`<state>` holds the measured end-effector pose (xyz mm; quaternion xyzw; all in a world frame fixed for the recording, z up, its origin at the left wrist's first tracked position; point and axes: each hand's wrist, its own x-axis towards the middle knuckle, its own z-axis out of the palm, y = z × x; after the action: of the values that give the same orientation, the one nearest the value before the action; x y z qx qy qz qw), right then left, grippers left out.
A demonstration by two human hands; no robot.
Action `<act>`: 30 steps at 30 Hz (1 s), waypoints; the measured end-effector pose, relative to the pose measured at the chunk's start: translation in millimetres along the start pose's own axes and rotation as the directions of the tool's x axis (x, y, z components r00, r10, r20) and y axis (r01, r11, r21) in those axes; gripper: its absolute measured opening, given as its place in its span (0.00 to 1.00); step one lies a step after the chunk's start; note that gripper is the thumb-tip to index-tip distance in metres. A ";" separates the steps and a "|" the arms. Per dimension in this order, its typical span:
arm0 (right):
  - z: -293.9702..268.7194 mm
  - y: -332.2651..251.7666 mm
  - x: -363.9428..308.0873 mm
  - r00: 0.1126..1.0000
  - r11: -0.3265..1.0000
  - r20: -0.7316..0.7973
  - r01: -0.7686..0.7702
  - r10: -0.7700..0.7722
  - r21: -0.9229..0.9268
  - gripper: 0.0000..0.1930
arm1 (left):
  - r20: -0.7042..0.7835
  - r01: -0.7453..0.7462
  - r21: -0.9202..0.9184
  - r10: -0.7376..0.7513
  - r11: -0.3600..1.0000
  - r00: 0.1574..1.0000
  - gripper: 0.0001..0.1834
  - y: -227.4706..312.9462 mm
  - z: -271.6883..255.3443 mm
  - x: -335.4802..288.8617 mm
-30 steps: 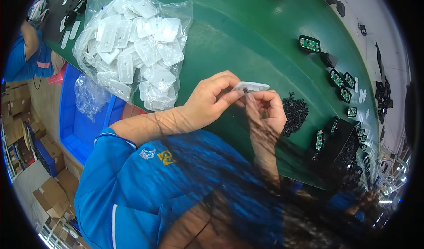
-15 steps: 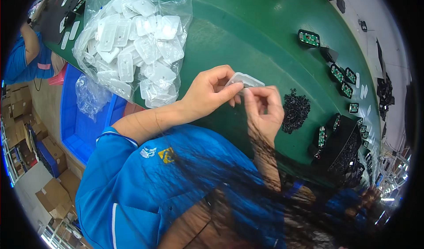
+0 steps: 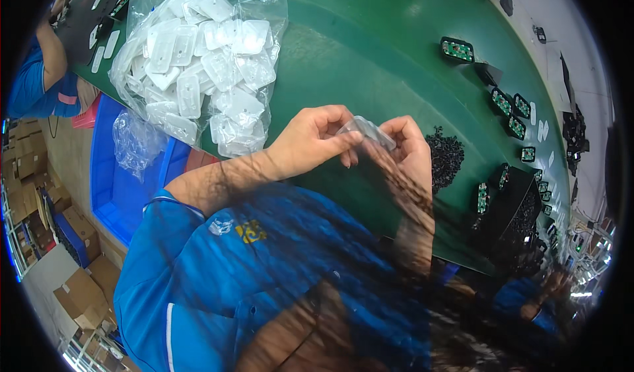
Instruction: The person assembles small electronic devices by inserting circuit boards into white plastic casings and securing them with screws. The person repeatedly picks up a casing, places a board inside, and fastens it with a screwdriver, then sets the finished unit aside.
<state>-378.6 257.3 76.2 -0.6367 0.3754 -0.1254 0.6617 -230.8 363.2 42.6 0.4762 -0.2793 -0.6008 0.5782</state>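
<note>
A small translucent white plastic cover is held up between my two hands over the green table. My left hand pinches its left end between thumb and fingers. At the cover's right end are the fingers of my right hand, closed on its edge. Loose dark hair hangs across the right hand and wrist and hides part of them. Just right of that hand lies a heap of small black parts. To the left, a clear plastic bag is full of similar white covers.
Black housings with green circuit boards stand along the right side of the curved green table. A black box holds more small black parts. At left is a blue bin with a crumpled clear bag. Another person's arm shows at far left.
My right hand has moved slightly up and right, from the cover's near edge to its right end. The cover has tilted between my hands. The left hand keeps its hold.
</note>
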 end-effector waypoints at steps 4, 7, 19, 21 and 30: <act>4.6 1.4 -4.4 0.997 0.997 -0.048 0.054 -0.057 -0.060 0.10 | 0.037 0.044 -0.033 -0.043 0.998 0.998 0.09 2.8 -2.7 1.4; 5.0 6.8 -4.7 0.995 0.996 -0.083 0.057 -0.052 0.062 0.10 | 0.067 0.086 -0.133 -0.078 0.987 0.995 0.10 9.0 -1.7 1.1; 0.8 19.8 -0.7 0.932 0.972 -0.285 0.234 -0.226 -0.004 0.09 | -0.018 0.081 -0.102 -0.083 0.992 0.996 0.07 3.4 -1.8 11.6; -0.4 17.6 -10.9 0.849 0.904 -0.356 0.280 -0.390 -0.323 0.07 | -0.051 0.047 -0.106 -0.053 0.993 0.997 0.07 2.3 -1.8 11.6; 28.1 12.3 -16.6 0.863 0.873 -0.314 0.247 -0.395 -0.420 0.06 | -0.115 -0.110 -0.084 0.100 0.990 0.988 0.07 -5.8 8.8 9.1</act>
<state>-375.4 291.0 67.7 -0.7649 0.4026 -0.2879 0.4122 -240.1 353.6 38.6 0.4668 -0.2441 -0.5541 0.6446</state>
